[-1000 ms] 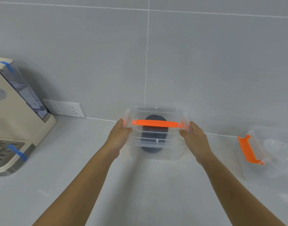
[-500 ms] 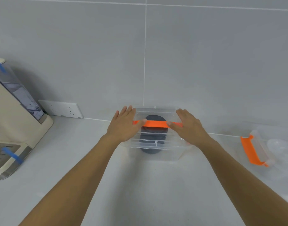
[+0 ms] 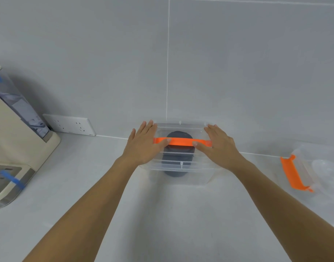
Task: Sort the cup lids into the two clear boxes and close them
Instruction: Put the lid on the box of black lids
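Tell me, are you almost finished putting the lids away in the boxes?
Nearly. The dark lids already sit inside the middle clear box, and its cover with the orange handle is on. The left hand and right hand lie flat on top, pressing it down. The second box at the right holds clear lids; whether it is fully shut is hard to tell.

We see a grey tiled wall (image 3: 238, 63) with 2 white grout lines, a white socket strip (image 3: 69, 124) low on it, and a pale grey counter (image 3: 162, 214).
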Tool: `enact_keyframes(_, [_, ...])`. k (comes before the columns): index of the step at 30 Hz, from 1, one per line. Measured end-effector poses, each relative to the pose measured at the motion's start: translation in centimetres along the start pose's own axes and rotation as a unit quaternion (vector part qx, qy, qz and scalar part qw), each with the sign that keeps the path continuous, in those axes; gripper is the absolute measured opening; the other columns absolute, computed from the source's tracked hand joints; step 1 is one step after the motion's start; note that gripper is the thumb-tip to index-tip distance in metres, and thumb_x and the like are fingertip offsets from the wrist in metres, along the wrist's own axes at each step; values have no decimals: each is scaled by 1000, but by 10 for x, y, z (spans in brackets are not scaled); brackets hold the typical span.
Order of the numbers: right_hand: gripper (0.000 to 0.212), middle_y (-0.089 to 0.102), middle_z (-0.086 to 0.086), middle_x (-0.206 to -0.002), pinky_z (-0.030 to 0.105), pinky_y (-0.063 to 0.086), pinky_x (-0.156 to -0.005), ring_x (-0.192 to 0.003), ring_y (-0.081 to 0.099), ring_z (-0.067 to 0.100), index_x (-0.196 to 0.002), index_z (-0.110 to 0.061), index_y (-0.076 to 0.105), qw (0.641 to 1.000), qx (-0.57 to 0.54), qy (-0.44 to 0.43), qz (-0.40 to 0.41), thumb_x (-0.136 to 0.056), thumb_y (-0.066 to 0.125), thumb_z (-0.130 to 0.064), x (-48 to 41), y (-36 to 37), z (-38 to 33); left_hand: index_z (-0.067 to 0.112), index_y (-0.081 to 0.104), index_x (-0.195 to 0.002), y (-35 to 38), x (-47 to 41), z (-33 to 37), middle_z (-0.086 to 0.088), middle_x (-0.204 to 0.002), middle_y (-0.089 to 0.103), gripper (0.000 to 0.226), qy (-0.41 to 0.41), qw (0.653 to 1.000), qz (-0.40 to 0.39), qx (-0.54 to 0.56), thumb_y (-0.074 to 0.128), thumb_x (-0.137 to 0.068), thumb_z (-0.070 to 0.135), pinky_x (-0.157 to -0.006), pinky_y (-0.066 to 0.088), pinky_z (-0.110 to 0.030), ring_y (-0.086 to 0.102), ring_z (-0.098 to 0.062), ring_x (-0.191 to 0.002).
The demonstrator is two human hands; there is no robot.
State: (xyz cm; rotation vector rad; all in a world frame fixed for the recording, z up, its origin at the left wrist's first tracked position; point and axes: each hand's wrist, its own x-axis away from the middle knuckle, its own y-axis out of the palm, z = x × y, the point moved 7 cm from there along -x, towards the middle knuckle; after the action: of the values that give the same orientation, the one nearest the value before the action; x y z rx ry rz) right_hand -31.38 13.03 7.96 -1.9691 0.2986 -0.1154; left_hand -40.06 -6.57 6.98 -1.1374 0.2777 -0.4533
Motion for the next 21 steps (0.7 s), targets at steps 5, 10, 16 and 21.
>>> enact_keyframes(5, [77,34,7,-147,45,31,-107,-131,37,24,-142,-15,31,954,-227,166,98,-81,60,-51,14,-10,30,21,22,-148,-23,10,-22,-3,-158,19,71,-84,964,134,213,47,-89,52,-116,15,-41,17,-21,-144])
enact_keyframes(10, [66,58,8,-109,38,47,-77,-96,57,25,-121,-9,50,828,-453,330,-32,-74,66,-53,40,27,54,22,12,-149,9,38,-53,-8,-149,35,89,-269,841,60,465,60,-81,53,-105,29,-42,37,-30,-133])
enact_keyframes(16, [44,60,9,-89,29,45,-54,-67,56,23,-113,-7,55,823,-491,283,41,-78,70,-29,34,16,53,15,59,-116,21,48,-50,-7,-115,65,39,-286,781,8,555,62,-84,38,-81,50,-36,63,-24,-96])
enact_keyframes(21, [41,59,4,-91,36,50,-62,-78,61,27,-118,-16,46,877,-412,238,71,-84,61,-33,33,8,43,13,50,-123,3,47,-41,-8,-113,60,40,-247,830,113,487,60,-87,27,-74,48,-33,62,-29,-100])
